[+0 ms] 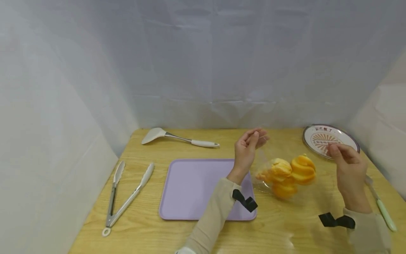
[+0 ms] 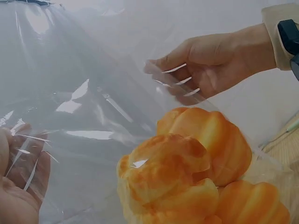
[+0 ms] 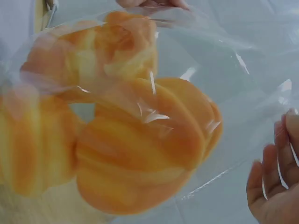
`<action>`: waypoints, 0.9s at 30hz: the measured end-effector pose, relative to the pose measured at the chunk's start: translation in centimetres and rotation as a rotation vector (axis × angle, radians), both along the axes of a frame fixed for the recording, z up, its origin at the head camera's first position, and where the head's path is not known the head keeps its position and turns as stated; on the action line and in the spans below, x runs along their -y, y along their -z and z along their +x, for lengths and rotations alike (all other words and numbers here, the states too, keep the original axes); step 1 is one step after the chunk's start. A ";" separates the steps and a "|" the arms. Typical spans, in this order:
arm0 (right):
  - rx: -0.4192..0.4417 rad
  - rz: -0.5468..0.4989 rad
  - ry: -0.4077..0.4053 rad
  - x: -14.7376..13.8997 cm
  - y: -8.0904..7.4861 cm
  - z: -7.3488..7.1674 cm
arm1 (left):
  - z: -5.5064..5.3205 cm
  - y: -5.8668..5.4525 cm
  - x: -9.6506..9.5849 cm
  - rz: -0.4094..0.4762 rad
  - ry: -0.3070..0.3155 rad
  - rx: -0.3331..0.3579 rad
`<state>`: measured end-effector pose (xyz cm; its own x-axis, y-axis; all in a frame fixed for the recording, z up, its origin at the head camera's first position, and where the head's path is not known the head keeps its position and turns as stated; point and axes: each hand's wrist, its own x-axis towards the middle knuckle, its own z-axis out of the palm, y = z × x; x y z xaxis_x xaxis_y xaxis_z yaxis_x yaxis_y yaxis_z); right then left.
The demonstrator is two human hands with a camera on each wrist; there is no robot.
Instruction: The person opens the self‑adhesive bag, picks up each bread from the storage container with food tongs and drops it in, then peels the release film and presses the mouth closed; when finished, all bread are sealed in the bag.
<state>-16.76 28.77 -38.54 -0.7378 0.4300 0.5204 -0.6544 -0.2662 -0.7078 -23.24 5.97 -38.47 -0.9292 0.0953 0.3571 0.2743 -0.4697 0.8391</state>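
Observation:
A clear plastic bag [image 2: 88, 107] holds several golden-orange bread rolls [image 1: 284, 188], bunched in its lower part. My left hand [image 1: 246, 153] pinches one side of the bag's edge between thumb and fingers, over the right end of a lilac tray [image 1: 203, 187]. Opposite it, my right hand [image 1: 350, 173] pinches the bag's other side, so the film stretches between both hands. In the right wrist view the rolls [image 3: 135, 163] show large through the shiny film, and the right hand's fingers [image 3: 271, 172] are at the bag's edge.
Open tongs [image 1: 127, 201] lie at the left of the wooden table [image 1: 142, 236]. Behind the tray lies a white-handled turner [image 1: 180, 137]. A round plate with a printed pattern [image 1: 320, 135] sits at the back right, and a green-handled utensil [image 1: 384, 211] lies along the right edge.

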 end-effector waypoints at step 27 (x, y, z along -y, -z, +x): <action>0.315 0.112 -0.003 -2.4 -1.2 -0.9 | -1.3 0.2 2.4 -0.316 0.283 -0.108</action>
<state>-17.70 31.20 -37.34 -0.8710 0.3804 0.3109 -0.3984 -0.1767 -0.9001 -24.58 3.54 -38.71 -0.8096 0.4608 0.3635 0.2664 -0.2633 0.9272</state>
